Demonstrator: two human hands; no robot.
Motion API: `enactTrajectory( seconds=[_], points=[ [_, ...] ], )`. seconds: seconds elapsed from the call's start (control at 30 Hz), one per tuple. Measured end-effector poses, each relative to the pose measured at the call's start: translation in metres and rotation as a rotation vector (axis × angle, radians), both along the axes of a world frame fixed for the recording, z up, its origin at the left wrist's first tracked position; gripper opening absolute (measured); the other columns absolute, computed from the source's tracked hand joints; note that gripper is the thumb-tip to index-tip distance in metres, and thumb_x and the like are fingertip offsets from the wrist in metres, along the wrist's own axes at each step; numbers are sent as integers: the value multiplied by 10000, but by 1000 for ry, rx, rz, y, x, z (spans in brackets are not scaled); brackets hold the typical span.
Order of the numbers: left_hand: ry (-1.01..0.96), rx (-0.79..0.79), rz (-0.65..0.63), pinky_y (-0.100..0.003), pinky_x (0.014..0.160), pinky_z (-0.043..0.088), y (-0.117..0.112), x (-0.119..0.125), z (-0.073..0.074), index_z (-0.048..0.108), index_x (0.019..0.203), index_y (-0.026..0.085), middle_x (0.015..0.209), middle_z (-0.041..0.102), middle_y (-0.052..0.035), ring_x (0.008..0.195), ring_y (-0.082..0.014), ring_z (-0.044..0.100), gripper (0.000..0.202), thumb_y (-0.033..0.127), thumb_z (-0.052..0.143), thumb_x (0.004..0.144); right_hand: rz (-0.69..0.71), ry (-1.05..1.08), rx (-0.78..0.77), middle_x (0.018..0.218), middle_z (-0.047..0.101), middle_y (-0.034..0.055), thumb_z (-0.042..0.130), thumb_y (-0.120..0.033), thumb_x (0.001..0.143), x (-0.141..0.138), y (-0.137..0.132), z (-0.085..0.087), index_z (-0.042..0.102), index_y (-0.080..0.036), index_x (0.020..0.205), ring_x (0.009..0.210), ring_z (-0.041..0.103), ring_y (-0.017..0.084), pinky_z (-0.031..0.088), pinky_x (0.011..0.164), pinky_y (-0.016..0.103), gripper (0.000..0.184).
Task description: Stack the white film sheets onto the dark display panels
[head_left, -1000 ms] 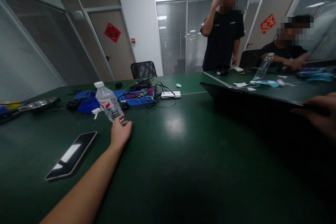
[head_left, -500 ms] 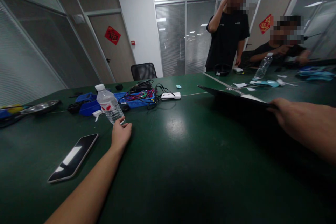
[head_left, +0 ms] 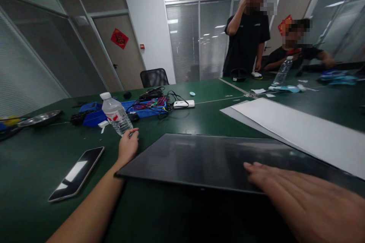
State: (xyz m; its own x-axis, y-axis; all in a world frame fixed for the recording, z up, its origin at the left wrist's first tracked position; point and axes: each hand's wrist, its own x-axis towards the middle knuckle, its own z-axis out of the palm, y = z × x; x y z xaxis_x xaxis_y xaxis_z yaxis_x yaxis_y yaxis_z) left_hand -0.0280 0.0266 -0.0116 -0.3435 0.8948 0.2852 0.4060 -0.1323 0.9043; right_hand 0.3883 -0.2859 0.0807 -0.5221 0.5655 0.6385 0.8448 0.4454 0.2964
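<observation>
A thin, flat black panel [head_left: 196, 155] lies slanted across the table in front of me, its left corner over my left wrist. My right hand [head_left: 302, 197] is on top of it with fingers stretched out to the left, touching its surface near the front edge; the thumb is hidden. My left hand [head_left: 129, 146] rests on the table just left of the panel, fingers loosely bent and apart, holding nothing. Right behind its fingertips stands a clear plastic water bottle [head_left: 116, 115] with a white cap. A phone [head_left: 76, 174] lies screen up left of my left forearm.
White sheets [head_left: 296, 129] lie beyond the panel on the right. Farther back are a blue tray [head_left: 142, 111] of cables, a white device [head_left: 184, 104] and another bottle [head_left: 283, 71]. A person [head_left: 246, 41] stands across the table; another sits [head_left: 296, 51] at the right.
The black panel has swung down and left, now lying flatter before me and exposing white sheets. My right hand has gone from gripping its edge to lying over it. My left hand stays by the bottle.
</observation>
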Motion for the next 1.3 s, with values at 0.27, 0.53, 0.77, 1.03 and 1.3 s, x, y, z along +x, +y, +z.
enactTrajectory(
  seconds=[0.27, 0.53, 0.77, 1.03, 1.3],
  points=[
    [-109, -50, -167, -443, 915, 591, -7, 3, 15, 767, 883, 172, 1053, 809, -141, 1017, -318, 758, 525, 628, 530, 778, 21, -182, -156, 1302, 719, 111, 545, -119, 886, -32, 50, -31, 698, -193, 1282, 1088, 738, 292, 650, 825, 427, 430],
    [784, -170, -459, -559, 1250, 279, -36, 20, 33, 792, 1200, 285, 1503, 640, -89, 1480, -364, 494, 508, 602, 631, 837, -249, 65, -514, 1195, 740, 120, 352, -458, 1066, 23, 138, -13, 734, -232, 1241, 1022, 714, 291, 577, 885, 468, 478],
    [957, -281, -344, -687, 1242, 172, -35, 21, 20, 559, 1529, 386, 1716, 333, -51, 1570, -435, 308, 655, 669, 516, 940, -989, 360, -636, 1600, 420, 259, 436, -808, 908, 160, 224, -56, 532, -225, 1553, 1389, 418, 561, 358, 984, 822, 874],
    [962, -290, -310, -662, 1243, 208, -26, 16, 12, 509, 1567, 366, 1730, 308, -98, 1579, -391, 312, 717, 712, 468, 940, -921, 328, -580, 1384, 588, 334, 371, -781, 959, 236, 214, -73, 586, -118, 1486, 1072, 650, 402, 485, 759, 522, 874],
    [862, -229, -366, -534, 1278, 242, -28, 18, 15, 611, 1492, 216, 1685, 398, -153, 1570, -343, 348, 731, 657, 533, 914, -954, 270, -524, 1106, 716, 253, 381, -331, 1019, 189, 214, -64, 738, -137, 1209, 900, 709, 303, 500, 749, 414, 449]
  ],
)
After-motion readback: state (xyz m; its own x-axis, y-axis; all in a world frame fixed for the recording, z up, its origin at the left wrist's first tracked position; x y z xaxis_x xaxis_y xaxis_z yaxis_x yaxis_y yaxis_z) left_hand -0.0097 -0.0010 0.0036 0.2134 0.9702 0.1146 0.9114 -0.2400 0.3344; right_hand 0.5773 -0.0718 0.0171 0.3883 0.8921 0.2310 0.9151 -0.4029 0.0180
